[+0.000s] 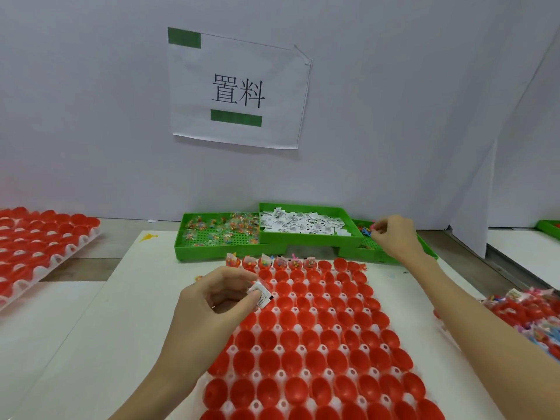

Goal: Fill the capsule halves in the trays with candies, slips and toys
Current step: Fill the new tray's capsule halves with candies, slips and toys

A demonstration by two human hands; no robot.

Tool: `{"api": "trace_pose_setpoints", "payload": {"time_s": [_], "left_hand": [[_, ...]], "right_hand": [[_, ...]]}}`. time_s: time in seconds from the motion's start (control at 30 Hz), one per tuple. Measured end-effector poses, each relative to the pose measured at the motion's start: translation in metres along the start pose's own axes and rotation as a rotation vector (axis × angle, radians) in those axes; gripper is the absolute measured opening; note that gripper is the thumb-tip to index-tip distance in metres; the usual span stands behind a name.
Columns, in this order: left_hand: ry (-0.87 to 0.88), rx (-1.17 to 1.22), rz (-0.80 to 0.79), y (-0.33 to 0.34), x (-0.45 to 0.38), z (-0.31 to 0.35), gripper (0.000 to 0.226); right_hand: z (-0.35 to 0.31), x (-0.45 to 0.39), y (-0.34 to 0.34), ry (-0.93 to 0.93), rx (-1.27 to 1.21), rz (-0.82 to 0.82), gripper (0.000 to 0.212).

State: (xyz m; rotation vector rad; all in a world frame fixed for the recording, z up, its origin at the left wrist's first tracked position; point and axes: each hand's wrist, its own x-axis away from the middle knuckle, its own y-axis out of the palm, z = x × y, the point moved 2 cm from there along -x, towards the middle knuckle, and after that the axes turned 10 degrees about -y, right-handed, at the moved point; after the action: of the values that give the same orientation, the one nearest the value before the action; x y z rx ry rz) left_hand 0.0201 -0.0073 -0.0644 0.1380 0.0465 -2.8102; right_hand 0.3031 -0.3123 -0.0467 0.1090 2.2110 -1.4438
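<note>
Two bare hands worked above a white tray (274, 403) packed with red capsule halves (306, 362), nearly all of them still without contents. Nearest, the left hand (216, 298) hovered over the tray's left edge, its thumb and curled fingers pinching a small white slip (261, 294) printed in black. Along the tray's far row, several halves already held filled packets (274, 262) of coloured candies with slips standing up in them. Beyond that row sat three green bins: the left bin (194, 242) carried clear packets of candies (233, 225), the raised middle bin (306, 239) was heaped with white slips (303, 224), and the right bin (424, 251) held small coloured toys (365, 230). The right hand (394, 234) reached over the right bin, fingers curled close at the toy pile; whether it had hold of anything could not be told. Off to the left lay another tray of red halves (39, 237), and to the right a tray of filled halves (527, 313). On the grey wall behind hung a paper sign (239, 89) with green bars
</note>
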Motion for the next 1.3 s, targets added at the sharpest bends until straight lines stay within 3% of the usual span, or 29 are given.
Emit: {"api": "trace_pose_setpoints", "payload": {"time_s": [0.17, 0.33, 0.57, 0.7, 0.97, 1.17, 1.23, 1.3], "left_hand": [[0.028, -0.054, -0.027, 0.004, 0.003, -0.001, 0.020], [0.037, -0.100, -0.017, 0.007, 0.006, -0.002, 0.021], [0.202, -0.225, -0.146, 0.011, 0.009, 0.002, 0.013], [0.269, -0.225, -0.116, 0.013, 0.010, -0.001, 0.016], [0.222, -0.188, -0.166, 0.028, 0.008, 0.000, 0.025], [0.169, -0.125, -0.253, 0.055, -0.010, 0.012, 0.016], [0.156, -0.221, -0.280, 0.068, -0.024, 0.014, 0.016], [0.253, -0.601, -0.339, 0.081, -0.039, 0.010, 0.031]], "right_hand": [[-0.078, 0.069, -0.040, -0.088, -0.427, 0.095, 0.008], [-0.155, 0.142, -0.055, -0.286, -0.893, -0.203, 0.011], [-0.173, 0.167, -0.039, -0.392, -0.732, -0.227, 0.008], [-0.171, 0.173, -0.038, -0.411, -0.770, -0.274, 0.008], [-0.158, 0.172, -0.041, -0.420, -0.889, -0.352, 0.012], [-0.125, 0.152, -0.049, -0.320, -0.980, -0.360, 0.009], [-0.109, 0.144, -0.049, -0.238, -0.964, -0.278, 0.008], [-0.093, 0.136, -0.049, -0.138, -0.922, -0.173, 0.009]]}}
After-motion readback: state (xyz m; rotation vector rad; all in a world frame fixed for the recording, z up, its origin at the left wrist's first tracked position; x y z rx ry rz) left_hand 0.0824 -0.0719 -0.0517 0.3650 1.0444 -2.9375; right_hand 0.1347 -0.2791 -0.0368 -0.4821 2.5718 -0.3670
